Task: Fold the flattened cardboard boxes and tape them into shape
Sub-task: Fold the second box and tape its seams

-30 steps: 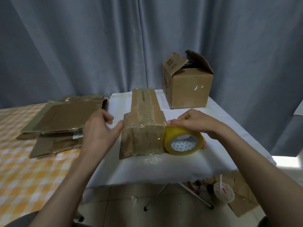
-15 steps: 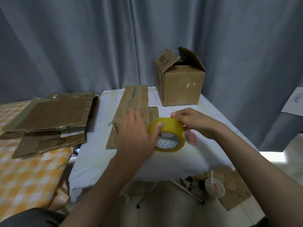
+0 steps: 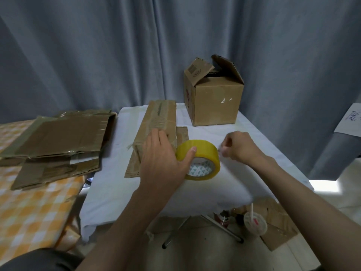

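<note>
At the frame's centre, the left hand (image 3: 163,159) grips the yellow tape roll (image 3: 199,159), thumb on its outer band, beside the folded cardboard box (image 3: 158,122) on the white worktop (image 3: 224,184). The right hand (image 3: 241,146), apart to the right, has its fingers curled together in a pinch; what they hold is blurred. Flattened boxes (image 3: 56,141) lie at left; an assembled box (image 3: 214,94) stands behind.

Two bare forearms with no sleeves showing, left hand (image 3: 163,159) and right hand (image 3: 239,146) both without gloves, rings or a watch, short plain fingernails, dark trousered knee (image 3: 39,260) at the lower left edge of the head view
</note>
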{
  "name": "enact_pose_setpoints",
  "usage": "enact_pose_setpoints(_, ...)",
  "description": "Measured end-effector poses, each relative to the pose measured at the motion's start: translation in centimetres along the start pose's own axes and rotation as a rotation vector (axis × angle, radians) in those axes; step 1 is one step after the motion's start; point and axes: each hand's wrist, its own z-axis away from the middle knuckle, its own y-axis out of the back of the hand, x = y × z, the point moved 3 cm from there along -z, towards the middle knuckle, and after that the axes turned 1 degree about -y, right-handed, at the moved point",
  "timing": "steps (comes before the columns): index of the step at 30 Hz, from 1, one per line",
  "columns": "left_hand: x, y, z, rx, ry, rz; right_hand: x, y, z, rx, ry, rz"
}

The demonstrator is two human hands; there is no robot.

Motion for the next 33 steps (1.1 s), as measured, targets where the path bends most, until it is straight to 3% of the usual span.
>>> enact_pose_setpoints(5,0.0,0.0,0.0,0.002,0.000,-0.007,-4.8,2.5,2.0,0.192,0.413,-0.375)
enact_pose_setpoints(10,0.0,0.1,0.1,0.009,-0.006,-0.004,-7.6,2.8,4.0,0.121,0.730,-0.470)
enact_pose_setpoints(14,0.0,0.1,0.2,0.010,-0.009,0.005,-7.9,1.8,4.1,0.040,0.754,-0.425)
enact_pose_setpoints(24,-0.1,0.0,0.2,0.047,-0.024,0.018,-8.8,0.8,4.0,0.030,0.780,-0.396)
enact_pose_setpoints(33,-0.1,-0.2,0.2,0.060,-0.022,0.026,-9.1,0.5,2.6,0.195,0.789,-0.323)
